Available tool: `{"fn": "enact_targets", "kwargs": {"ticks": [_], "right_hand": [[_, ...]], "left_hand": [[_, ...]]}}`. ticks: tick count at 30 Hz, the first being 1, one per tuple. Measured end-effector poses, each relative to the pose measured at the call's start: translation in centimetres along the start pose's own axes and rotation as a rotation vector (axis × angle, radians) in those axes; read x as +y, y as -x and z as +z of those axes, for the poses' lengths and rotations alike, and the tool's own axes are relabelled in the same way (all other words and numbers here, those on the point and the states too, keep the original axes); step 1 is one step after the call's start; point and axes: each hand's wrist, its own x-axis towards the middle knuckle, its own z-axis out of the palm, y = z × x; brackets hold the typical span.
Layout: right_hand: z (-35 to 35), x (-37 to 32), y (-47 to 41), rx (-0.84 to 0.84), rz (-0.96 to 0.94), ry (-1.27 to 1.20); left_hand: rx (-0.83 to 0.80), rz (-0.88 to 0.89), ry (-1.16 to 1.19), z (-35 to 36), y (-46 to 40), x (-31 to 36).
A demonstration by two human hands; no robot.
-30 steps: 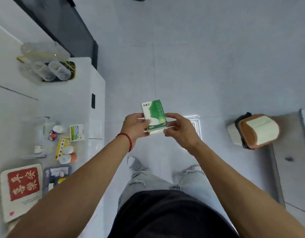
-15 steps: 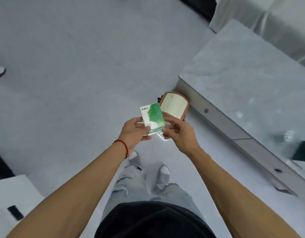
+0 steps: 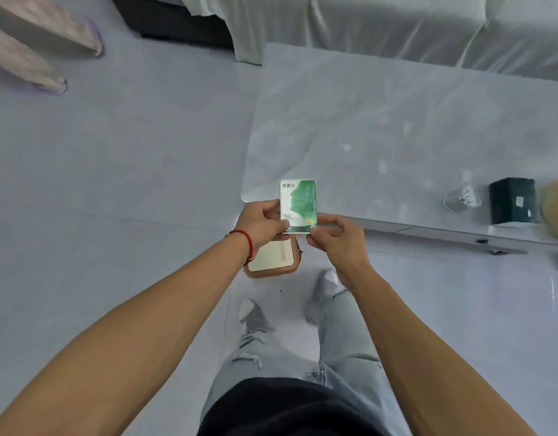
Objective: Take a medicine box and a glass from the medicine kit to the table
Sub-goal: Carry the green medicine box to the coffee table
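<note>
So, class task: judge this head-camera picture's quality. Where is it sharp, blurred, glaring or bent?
Head view: the medicine box is fairly sharp, though its small print is unreadable; the glass on the table is smeared; pale glare patches mark the tabletop; wide-angle bending curves the table's edges; lighting is soft, shadows faint.

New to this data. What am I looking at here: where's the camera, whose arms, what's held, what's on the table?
No robot here. It is one wide-angle camera worn on a person's head, looking down past their own arms, legs and shoes. The left hand, with a red string on its wrist, and the right hand together pinch the lower end of a green and white medicine box, held upright in the air. Ahead and to the right is a pale grey table. Near its right end stand a clear glass, a dark green box and something tan, cut off by the frame edge. On the floor under the hands sits a brown bin.
</note>
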Motion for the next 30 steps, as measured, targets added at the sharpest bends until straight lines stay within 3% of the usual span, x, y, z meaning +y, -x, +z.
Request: {"fn": "enact_targets", "kwargs": {"ticks": [5, 12, 18, 23, 30], "right_hand": [[1.3, -2.6, -10.0, 0.107, 0.112, -0.006], [2.2, -6.4, -30.1, 0.061, 0.089, 0.205], [7.1, -7.8, -43.6, 0.012, 0.011, 0.290], [10.7, -7.3, -49.2, -0.046, -0.015, 0.324], [11.4, -6.4, -49.6, -0.064, -0.008, 0.288]], "left_hand": [[0.159, -0.036, -0.168, 0.9, -10.2, 4.8], [0.367, -0.123, -0.101, 3.4, -28.1, 7.2], [0.492, -0.061, -0.294, 0.8, -41.5, 8.3], [0.515, 0.002, -0.386, -2.6, -47.0, 8.6], [0.508, 0.033, -0.373, -3.2, -47.4, 7.2]]}}
